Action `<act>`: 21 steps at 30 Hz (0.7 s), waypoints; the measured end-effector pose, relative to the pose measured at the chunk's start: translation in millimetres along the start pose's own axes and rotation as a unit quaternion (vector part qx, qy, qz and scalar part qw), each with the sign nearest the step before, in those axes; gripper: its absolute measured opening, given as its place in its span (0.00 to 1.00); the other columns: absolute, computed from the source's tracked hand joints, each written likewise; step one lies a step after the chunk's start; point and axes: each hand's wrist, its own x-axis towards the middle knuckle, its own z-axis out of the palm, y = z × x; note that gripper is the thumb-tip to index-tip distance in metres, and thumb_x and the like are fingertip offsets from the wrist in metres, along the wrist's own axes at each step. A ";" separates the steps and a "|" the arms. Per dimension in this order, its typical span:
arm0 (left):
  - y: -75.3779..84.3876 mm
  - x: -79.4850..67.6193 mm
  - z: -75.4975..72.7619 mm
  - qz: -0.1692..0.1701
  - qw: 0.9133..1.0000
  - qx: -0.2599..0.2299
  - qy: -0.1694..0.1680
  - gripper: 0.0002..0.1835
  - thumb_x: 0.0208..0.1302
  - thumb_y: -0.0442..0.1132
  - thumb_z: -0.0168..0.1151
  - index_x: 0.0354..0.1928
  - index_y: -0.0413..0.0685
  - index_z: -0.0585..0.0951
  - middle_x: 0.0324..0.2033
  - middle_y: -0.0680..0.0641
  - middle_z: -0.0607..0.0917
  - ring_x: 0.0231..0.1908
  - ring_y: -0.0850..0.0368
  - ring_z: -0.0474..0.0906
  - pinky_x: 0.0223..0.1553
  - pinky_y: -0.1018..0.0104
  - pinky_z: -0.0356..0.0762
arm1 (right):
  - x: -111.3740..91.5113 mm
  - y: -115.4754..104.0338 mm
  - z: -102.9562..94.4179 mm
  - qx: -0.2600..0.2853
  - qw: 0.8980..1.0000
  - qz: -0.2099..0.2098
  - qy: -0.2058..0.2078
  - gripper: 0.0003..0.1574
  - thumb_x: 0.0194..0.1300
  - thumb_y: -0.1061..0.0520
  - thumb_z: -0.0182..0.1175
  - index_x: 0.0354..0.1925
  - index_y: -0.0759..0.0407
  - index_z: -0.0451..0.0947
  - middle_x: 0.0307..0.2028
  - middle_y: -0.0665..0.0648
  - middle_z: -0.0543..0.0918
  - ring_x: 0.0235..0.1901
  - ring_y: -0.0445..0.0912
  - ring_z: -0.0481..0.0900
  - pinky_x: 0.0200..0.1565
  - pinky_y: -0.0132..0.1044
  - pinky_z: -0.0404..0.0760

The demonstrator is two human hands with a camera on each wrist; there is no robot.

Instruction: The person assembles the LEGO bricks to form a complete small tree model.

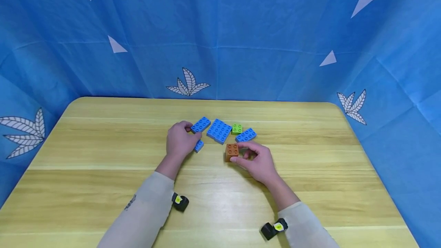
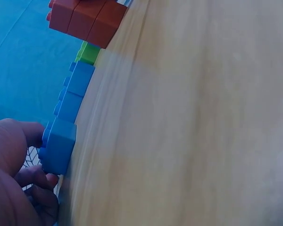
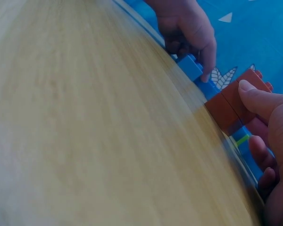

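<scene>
A brown brick stack [image 1: 232, 153] is pinched at its right side by the right hand [image 1: 258, 160], between the thumb and the fingers, in front of the other bricks on the table [image 1: 103, 198]; whether its base is touching the tabletop cannot be told, and its top end is cut off by the frame edge in the left wrist view; the last fingers of that hand are seen curled below the stack in the right wrist view

A small blue brick [image 1: 198, 146] is partly covered by the left hand [image 1: 180, 139]; in the left wrist view its near end is flanked by the thumb and by bent fingers (the fingertips are sunk in shadow), but whether it is really pinched cannot be made out; a long blue brick [image 1: 201, 124] is lying just beyond, its left corner met or nearly met by a finger

To its right a blue square block [image 1: 219, 131] is placed, then a green brick [image 1: 237, 129] and another blue brick [image 1: 246, 135]; the green one is reduced to a sliver in the right wrist view; both sleeves [image 1: 148, 209] are cropped by the lower edge of the head view
</scene>
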 end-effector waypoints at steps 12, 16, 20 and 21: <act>-2.9 -2.2 -6.1 0.023 0.997 -0.062 0.032 0.21 0.56 0.42 0.75 0.49 0.40 0.83 0.42 0.45 0.81 0.42 0.50 0.75 0.40 0.59 0.77 | 0.6 -2.7 0.1 -0.005 1.000 0.001 0.000 0.21 0.54 0.65 0.76 0.48 0.65 0.84 0.30 0.67 0.80 0.30 0.56 0.74 0.31 0.36 0.71; -5.0 -6.8 -8.8 0.057 0.993 -0.096 0.042 0.19 0.57 0.43 0.75 0.48 0.42 0.84 0.42 0.48 0.81 0.34 0.51 0.74 0.32 0.60 0.75 | 0.5 -2.3 0.1 -0.006 1.000 -0.001 -0.001 0.21 0.54 0.65 0.76 0.48 0.65 0.85 0.30 0.65 0.80 0.30 0.55 0.74 0.31 0.36 0.71; -3.4 -15.6 -14.9 0.092 0.987 -0.124 0.036 0.18 0.57 0.42 0.75 0.47 0.45 0.84 0.41 0.50 0.81 0.23 0.52 0.71 0.22 0.63 0.70 | 0.3 -2.8 0.2 -0.007 1.000 -0.002 -0.001 0.21 0.54 0.65 0.75 0.48 0.65 0.84 0.30 0.63 0.79 0.30 0.55 0.74 0.31 0.36 0.71; -2.6 -17.7 -16.5 0.099 0.986 -0.127 0.034 0.18 0.57 0.42 0.75 0.47 0.45 0.84 0.41 0.50 0.81 0.22 0.53 0.71 0.21 0.64 0.69 | 0.4 -2.9 0.2 -0.007 1.000 -0.001 -0.001 0.21 0.54 0.65 0.75 0.48 0.65 0.84 0.30 0.63 0.79 0.30 0.55 0.74 0.31 0.36 0.71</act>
